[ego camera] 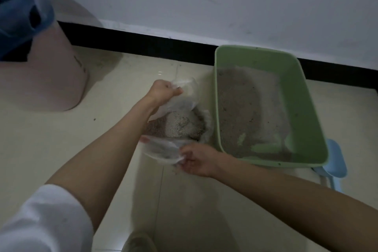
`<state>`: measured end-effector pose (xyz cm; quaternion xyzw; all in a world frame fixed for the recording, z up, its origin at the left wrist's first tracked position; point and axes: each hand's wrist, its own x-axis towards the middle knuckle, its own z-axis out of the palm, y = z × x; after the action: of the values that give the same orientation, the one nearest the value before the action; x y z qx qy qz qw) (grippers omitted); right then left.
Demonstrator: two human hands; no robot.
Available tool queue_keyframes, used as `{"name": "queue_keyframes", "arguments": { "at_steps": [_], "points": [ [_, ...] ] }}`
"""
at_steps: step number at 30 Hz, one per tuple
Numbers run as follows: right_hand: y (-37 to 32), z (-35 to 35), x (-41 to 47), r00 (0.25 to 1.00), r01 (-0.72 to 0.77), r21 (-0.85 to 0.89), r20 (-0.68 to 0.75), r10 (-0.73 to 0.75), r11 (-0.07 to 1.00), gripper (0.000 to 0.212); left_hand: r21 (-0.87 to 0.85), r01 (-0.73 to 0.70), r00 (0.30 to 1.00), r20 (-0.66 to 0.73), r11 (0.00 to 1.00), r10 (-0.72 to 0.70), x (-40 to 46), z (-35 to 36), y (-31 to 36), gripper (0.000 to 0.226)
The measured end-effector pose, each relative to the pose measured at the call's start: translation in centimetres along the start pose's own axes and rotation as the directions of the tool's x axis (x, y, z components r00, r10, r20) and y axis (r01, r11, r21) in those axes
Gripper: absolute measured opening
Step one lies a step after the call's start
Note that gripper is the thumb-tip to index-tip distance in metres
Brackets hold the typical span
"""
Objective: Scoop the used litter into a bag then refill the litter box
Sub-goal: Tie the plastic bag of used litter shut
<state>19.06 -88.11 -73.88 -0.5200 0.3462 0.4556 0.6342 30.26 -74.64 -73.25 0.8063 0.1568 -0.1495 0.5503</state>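
**Bag held at both edges, litter box only partly cleared**

My left hand (pixel 163 92) is clenched on the far edge of the clear plastic bag (pixel 180 104), fingers curled round a gathered fold. My right hand (pixel 194 159) pinches the near edge, low and close to the floor (pixel 122 129). Between the two grips the mouth is stretched wide, and a mound of used litter (pixel 178 125) sits in the bottom of the bag.

The bag stands on the tiles just beside the left wall of the green litter box (pixel 306 108). A layer of grey litter covers most of the box; bare green shows only in patches near its front end. I see no scoop that I can identify with confidence.

Assessment: the scooping stage looks incomplete, since much litter remains in the box.

Recommendations for the step in hand:
- Keep both edges raised evenly, so the mound cannot spill over a slack side.
- Keep the mouth close against the box wall, so transfers cross no open floor.
- The film looks thin; support the load from below before lifting.

Loose grains already lie on the tiles near my right hand.
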Motion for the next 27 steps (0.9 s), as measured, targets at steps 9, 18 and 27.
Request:
{"name": "queue_keyframes", "arguments": {
  "at_steps": [9, 18, 27],
  "points": [
    [-10.1, 1.7, -7.0, 0.895, 0.445, -0.041, 0.046, -0.443, 0.895, 0.023, -0.214, -0.113, 0.991, -0.094, 0.970, 0.095, -5.1, -8.0, 3.9, 0.023],
    [-13.1, 1.3, -13.5, 0.782, 0.623, -0.112, 0.057, -0.621, 0.774, 0.033, 0.001, -0.302, 0.952, -0.052, 0.953, 0.301, -11.6, -11.0, 7.4, 0.020],
    [-13.0, 0.1, -13.8, 0.618, 0.780, -0.245, 0.157, -0.770, 0.575, 0.027, -0.028, -0.297, 0.938, -0.195, 0.954, 0.286, -14.0, -11.5, 6.3, 0.023]
  ]
}}
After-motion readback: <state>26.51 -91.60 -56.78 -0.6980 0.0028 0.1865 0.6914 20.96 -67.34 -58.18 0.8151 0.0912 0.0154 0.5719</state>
